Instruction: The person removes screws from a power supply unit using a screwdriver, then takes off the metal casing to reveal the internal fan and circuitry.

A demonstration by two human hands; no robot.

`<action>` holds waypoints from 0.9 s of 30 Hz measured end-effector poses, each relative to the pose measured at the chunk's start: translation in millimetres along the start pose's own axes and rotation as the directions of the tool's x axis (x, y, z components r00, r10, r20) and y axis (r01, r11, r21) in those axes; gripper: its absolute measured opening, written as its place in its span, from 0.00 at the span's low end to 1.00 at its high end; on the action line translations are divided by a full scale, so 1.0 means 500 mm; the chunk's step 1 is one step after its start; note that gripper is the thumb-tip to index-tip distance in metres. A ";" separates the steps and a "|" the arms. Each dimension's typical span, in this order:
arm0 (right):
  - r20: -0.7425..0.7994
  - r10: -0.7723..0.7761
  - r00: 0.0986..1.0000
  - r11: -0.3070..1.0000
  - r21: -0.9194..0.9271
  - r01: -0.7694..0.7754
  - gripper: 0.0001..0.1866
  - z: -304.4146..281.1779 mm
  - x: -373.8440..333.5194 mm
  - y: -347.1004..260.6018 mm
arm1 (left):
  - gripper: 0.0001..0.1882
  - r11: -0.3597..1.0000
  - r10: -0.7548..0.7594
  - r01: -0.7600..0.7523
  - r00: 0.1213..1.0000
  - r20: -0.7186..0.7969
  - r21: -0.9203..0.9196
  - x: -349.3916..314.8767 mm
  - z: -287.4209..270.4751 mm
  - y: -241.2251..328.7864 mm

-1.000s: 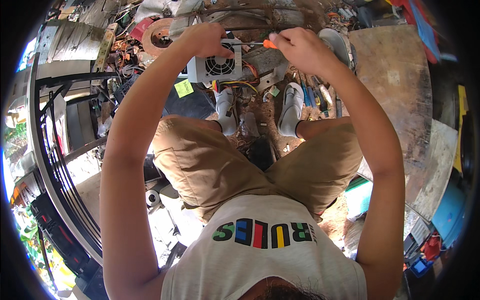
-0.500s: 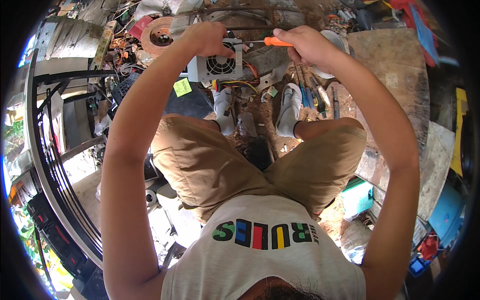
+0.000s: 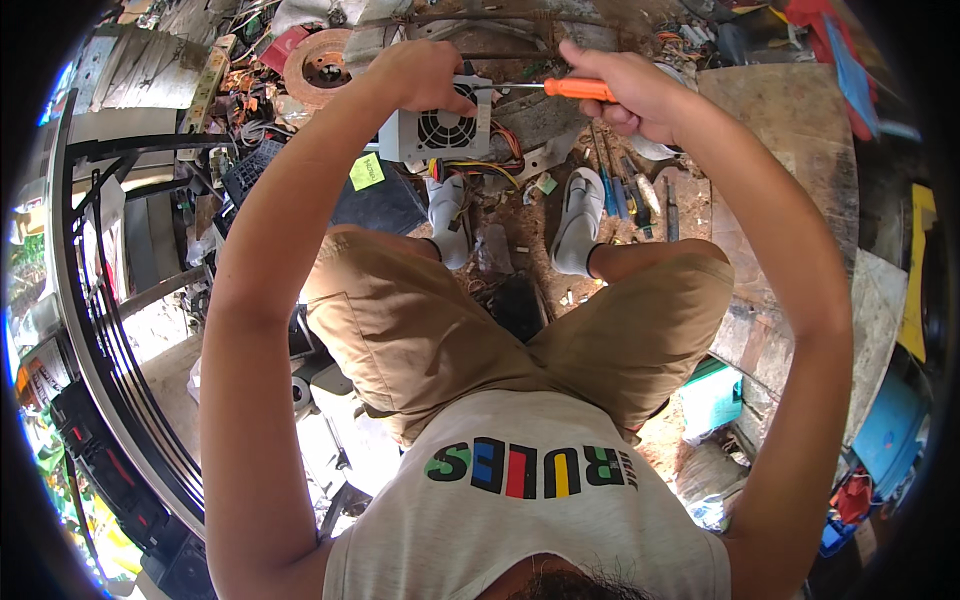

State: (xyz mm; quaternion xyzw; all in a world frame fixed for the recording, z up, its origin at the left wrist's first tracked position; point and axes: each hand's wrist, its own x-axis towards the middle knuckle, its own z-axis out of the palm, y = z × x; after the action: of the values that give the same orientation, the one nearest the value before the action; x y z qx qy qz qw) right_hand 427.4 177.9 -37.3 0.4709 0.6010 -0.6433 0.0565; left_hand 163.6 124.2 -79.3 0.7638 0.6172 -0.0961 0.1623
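Observation:
A grey computer power supply [image 3: 438,148] with a round fan grille stands in front of my feet, bundled coloured wires [image 3: 508,150] coming out of its right side and lower edge. My left hand [image 3: 422,76] grips it from above, fingers bent over its upper edge near the grille. In my right hand [image 3: 638,97] lies the orange handle of a screwdriver [image 3: 580,89], held by the fingers with the thumb raised off it. The shaft points left, its tip at the power supply's upper right edge beside my left fingers; exact contact is too small to tell.
Several screwdrivers and hand tools [image 3: 628,190] lie on the soil right of my feet. A dark panel with a yellow note [image 3: 366,171] is at the left. Beyond are a copper-coloured coil [image 3: 318,68] and scrap. A wooden board [image 3: 780,170] lies at the right.
My right hand has shifted slightly right and its thumb has lifted off the screwdriver handle. The power supply has moved a little to the right, with my left hand still on it.

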 end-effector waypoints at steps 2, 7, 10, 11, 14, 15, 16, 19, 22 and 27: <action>0.108 0.064 0.992 0.995 0.064 -0.071 0.24 0.005 0.011 0.010 | 0.35 1.000 0.005 -0.005 1.000 0.014 0.003 0.001 -0.003 0.004; 0.318 -0.804 0.502 -0.200 -0.940 0.276 0.11 0.048 0.004 0.023 | 0.36 1.000 -0.019 0.019 1.000 0.005 0.003 -0.007 0.003 -0.005; 0.282 -0.827 0.486 -0.140 -0.941 0.308 0.23 0.042 -0.007 0.007 | 0.35 1.000 -0.022 0.022 0.999 0.036 -0.014 -0.007 0.000 0.001; 0.215 -0.849 0.482 -0.047 -0.941 0.336 0.22 0.038 0.013 0.021 | 0.35 0.999 -0.031 0.031 0.999 0.019 -0.017 -0.003 0.009 -0.010; -0.219 -0.615 0.758 0.748 -0.467 0.472 0.20 0.060 0.021 0.020 | 0.35 1.000 -0.017 0.017 1.000 -0.002 -0.018 -0.004 0.004 -0.010; -0.096 -0.227 0.969 0.973 0.019 0.230 0.23 0.040 0.004 -0.013 | 0.35 1.000 -0.001 0.001 1.000 0.001 -0.023 -0.006 0.003 -0.006; -0.029 -0.138 0.990 0.990 0.036 0.139 0.21 0.031 0.004 -0.018 | 0.35 1.000 -0.007 0.007 1.000 0.010 -0.019 -0.007 -0.002 0.001; 0.174 0.128 0.976 0.989 0.049 -0.138 0.15 0.002 0.017 -0.025 | 0.34 1.000 -0.025 0.026 0.999 0.036 -0.011 -0.013 -0.014 0.017; 0.174 -0.650 0.740 0.188 -0.906 0.378 0.15 0.050 0.022 0.013 | 0.33 0.999 -0.034 0.034 0.999 0.024 -0.012 -0.015 -0.013 0.015; -0.020 -0.697 0.717 0.461 -0.778 0.427 0.15 0.066 0.015 0.011 | 0.32 0.999 -0.028 0.027 0.999 -0.037 -0.019 -0.024 0.003 0.004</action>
State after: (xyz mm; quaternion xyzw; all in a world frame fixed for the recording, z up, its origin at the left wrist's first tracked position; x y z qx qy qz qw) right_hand 409.1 153.1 -51.9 0.2802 0.9257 -0.2396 -0.0846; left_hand 163.1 112.5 -76.4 0.7554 0.6315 -0.0783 0.1566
